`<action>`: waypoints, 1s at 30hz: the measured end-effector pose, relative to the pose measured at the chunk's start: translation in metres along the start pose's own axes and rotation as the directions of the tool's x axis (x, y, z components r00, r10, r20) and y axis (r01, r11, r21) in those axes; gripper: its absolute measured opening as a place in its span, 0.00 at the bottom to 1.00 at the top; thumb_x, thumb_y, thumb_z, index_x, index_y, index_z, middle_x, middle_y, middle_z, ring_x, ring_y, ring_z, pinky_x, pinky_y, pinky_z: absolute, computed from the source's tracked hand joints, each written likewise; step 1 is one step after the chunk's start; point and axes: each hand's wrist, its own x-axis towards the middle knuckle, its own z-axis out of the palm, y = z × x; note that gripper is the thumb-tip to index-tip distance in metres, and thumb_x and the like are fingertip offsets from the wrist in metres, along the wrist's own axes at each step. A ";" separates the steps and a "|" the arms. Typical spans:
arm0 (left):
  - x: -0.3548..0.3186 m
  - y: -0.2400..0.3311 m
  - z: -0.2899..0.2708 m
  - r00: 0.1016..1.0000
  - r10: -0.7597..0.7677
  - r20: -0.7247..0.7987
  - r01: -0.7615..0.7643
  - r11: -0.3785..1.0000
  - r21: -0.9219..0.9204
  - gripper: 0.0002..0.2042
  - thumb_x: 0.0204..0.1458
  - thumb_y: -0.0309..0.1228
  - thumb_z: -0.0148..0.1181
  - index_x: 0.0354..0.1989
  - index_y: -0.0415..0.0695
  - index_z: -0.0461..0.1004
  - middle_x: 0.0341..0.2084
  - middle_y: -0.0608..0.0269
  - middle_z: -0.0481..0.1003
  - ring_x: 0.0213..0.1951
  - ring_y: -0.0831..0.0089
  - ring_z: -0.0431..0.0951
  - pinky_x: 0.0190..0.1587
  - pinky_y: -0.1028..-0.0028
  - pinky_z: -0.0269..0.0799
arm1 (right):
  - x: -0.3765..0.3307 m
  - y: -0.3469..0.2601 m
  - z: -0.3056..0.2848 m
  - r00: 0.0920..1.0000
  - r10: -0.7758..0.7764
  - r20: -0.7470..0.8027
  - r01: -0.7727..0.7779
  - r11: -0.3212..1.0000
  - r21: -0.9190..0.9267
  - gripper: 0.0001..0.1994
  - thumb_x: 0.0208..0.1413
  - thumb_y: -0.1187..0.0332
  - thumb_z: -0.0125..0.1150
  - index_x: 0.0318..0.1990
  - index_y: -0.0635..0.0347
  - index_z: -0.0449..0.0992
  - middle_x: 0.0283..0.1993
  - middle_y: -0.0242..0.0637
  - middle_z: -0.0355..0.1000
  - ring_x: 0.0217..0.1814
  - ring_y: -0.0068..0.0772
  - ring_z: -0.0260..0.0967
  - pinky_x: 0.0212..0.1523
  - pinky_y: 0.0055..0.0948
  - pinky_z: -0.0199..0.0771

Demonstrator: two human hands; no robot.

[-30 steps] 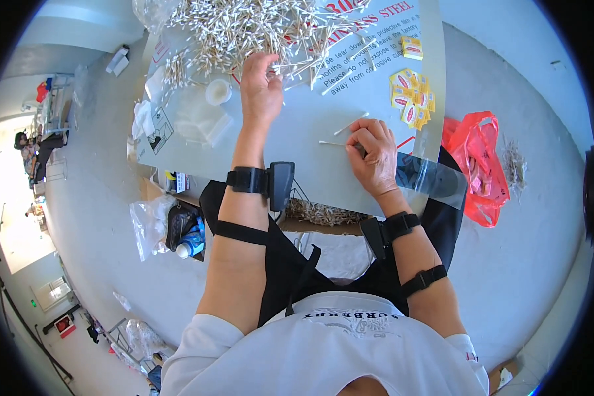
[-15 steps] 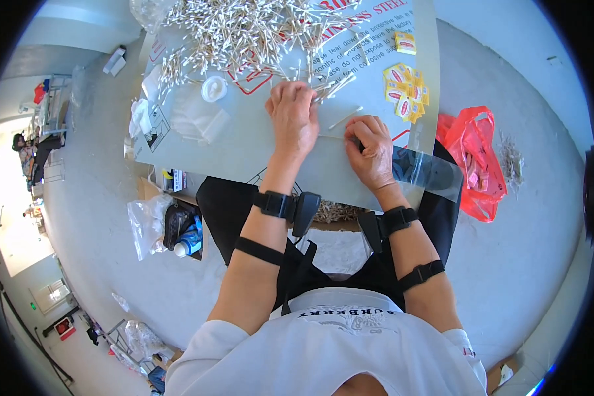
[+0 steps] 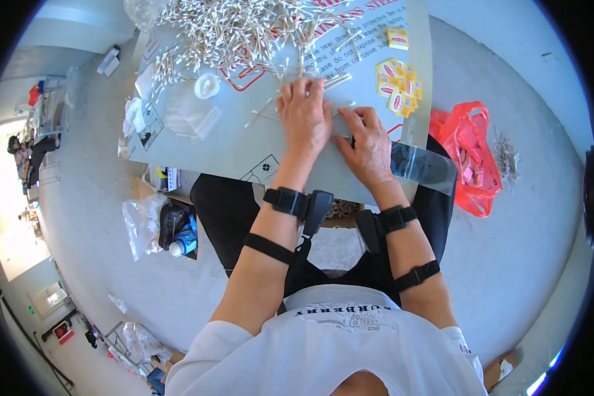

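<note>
Two bare hands meet near the middle of a grey sheet-covered table [image 3: 198,148], working on a few thin white cotton swabs [image 3: 340,82]. The left hand [image 3: 303,119] lies palm down with its fingers curled over the swabs, seemingly pinning them so they stay together; whether it actually grips any cannot be told. The right hand [image 3: 369,145] sits just beside it, fingertips pinched toward the same spot, and it appears to hold the mouth of a clear plastic sleeve [image 3: 422,171] that trails off the table's near edge.

A large loose heap of swabs [image 3: 237,30] lies at the far side, within reach of the left hand. A small white round lid [image 3: 206,86] and clear zip bags [image 3: 188,115] rest to the left. Yellow-and-red sachets [image 3: 396,82] lie in a cluster to the right. A red plastic bag [image 3: 468,152] sits on the floor past the right edge. Both forearms wear black straps.
</note>
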 end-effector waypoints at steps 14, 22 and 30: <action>0.001 0.008 0.005 0.995 0.093 -0.018 -0.094 0.995 -0.039 0.10 0.41 0.25 0.65 0.34 0.48 0.77 0.44 0.65 0.69 0.54 0.57 0.63 0.53 0.55 0.57 | -0.017 0.011 0.001 0.996 0.004 -0.088 0.007 0.993 0.117 0.13 0.37 0.74 0.69 0.34 0.58 0.76 0.41 0.38 0.67 0.42 0.44 0.71 0.39 0.39 0.73; -0.043 0.005 -0.015 0.988 0.140 -0.060 -0.147 0.980 -0.131 0.12 0.38 0.21 0.63 0.34 0.46 0.76 0.41 0.63 0.70 0.52 0.55 0.65 0.53 0.56 0.58 | -0.021 0.015 -0.002 0.987 -0.001 -0.158 0.024 0.989 0.147 0.19 0.35 0.77 0.66 0.40 0.58 0.76 0.47 0.41 0.68 0.47 0.46 0.70 0.43 0.37 0.74; -0.055 0.019 -0.028 0.996 0.059 0.065 -0.049 0.989 -0.142 0.13 0.39 0.27 0.66 0.37 0.47 0.76 0.42 0.63 0.71 0.50 0.57 0.66 0.52 0.60 0.60 | -0.017 0.011 -0.002 0.986 -0.157 -0.054 0.152 0.985 -0.077 0.25 0.36 0.71 0.66 0.48 0.57 0.74 0.55 0.38 0.67 0.61 0.49 0.61 0.63 0.47 0.55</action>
